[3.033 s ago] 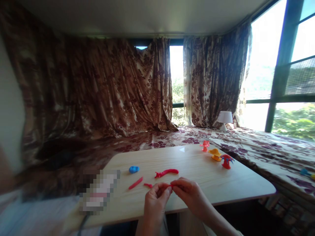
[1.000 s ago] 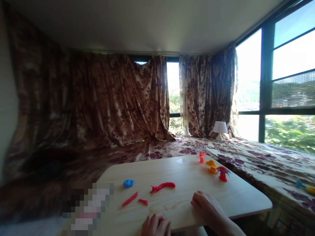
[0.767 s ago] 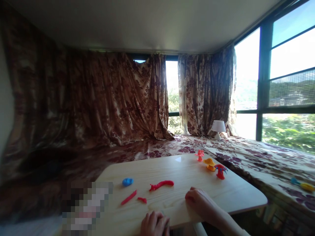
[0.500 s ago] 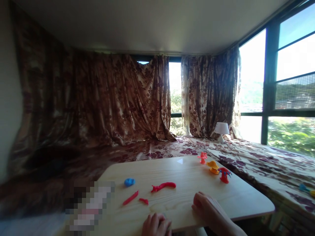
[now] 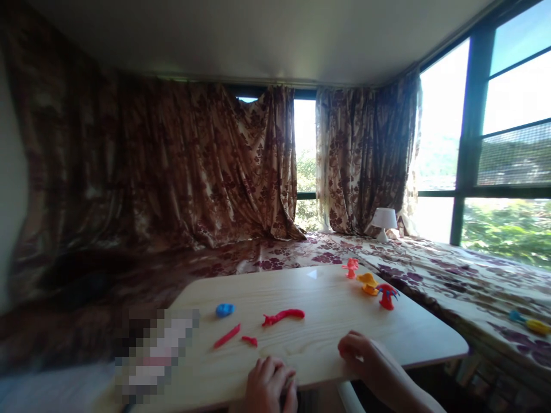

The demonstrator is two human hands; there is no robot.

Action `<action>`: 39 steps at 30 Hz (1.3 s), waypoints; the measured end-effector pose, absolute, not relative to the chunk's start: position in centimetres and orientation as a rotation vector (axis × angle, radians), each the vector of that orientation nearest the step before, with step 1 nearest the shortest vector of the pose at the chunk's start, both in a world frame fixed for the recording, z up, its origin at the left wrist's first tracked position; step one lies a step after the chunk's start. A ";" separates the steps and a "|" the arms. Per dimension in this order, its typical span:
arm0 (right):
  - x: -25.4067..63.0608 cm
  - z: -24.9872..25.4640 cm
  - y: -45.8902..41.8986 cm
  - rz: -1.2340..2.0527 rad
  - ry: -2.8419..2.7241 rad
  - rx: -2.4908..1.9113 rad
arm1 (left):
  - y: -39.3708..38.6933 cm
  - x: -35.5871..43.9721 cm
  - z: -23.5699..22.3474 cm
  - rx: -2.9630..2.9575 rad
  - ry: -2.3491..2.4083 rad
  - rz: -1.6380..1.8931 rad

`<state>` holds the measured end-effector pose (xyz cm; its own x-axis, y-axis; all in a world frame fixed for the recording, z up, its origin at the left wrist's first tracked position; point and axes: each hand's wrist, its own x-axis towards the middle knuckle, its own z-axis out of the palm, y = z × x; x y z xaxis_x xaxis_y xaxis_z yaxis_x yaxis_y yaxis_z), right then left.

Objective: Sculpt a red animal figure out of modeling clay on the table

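Observation:
My left hand (image 5: 271,385) rests at the near edge of the table (image 5: 318,355), fingers curled; whatever may be inside them is hidden. To its right, my right hand (image 5: 357,349) lies on the tabletop with thumb and fingers bent together, and I cannot make out anything in them. Beyond my hands is a long, bent red piece that looks like modelling clay (image 5: 284,316), forked at its left end. Left of it are a straight red stick (image 5: 227,336) with a pointed end, a short red piece (image 5: 249,341) and a blue oval lump (image 5: 225,310).
At the table's back right stand three small figures: pink (image 5: 351,268), yellow (image 5: 368,284) and red with blue strands (image 5: 388,296). A white lamp (image 5: 384,222) stands on the flowered cloth (image 5: 413,258) behind. Blue and yellow items (image 5: 536,327) lie far right. A blurred patch covers the left.
The view has shifted slightly, so the table and its pieces sit a little higher and further left. My left hand has moved slightly; my right hand has shifted a little rightward, still curled.

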<state>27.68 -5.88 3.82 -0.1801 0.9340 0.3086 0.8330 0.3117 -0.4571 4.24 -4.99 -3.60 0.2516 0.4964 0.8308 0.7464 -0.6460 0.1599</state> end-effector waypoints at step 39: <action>27.8 2.3 -2.3 0.189 -2.048 -1.468 | -7.1 4.7 -0.3 -2.348 -1.369 -1.143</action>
<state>27.84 -2.26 2.32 -0.2040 0.8985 0.3887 0.8124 0.3769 -0.4450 4.75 -7.12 -0.32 0.2750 0.6581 0.7009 0.8070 -0.5542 0.2038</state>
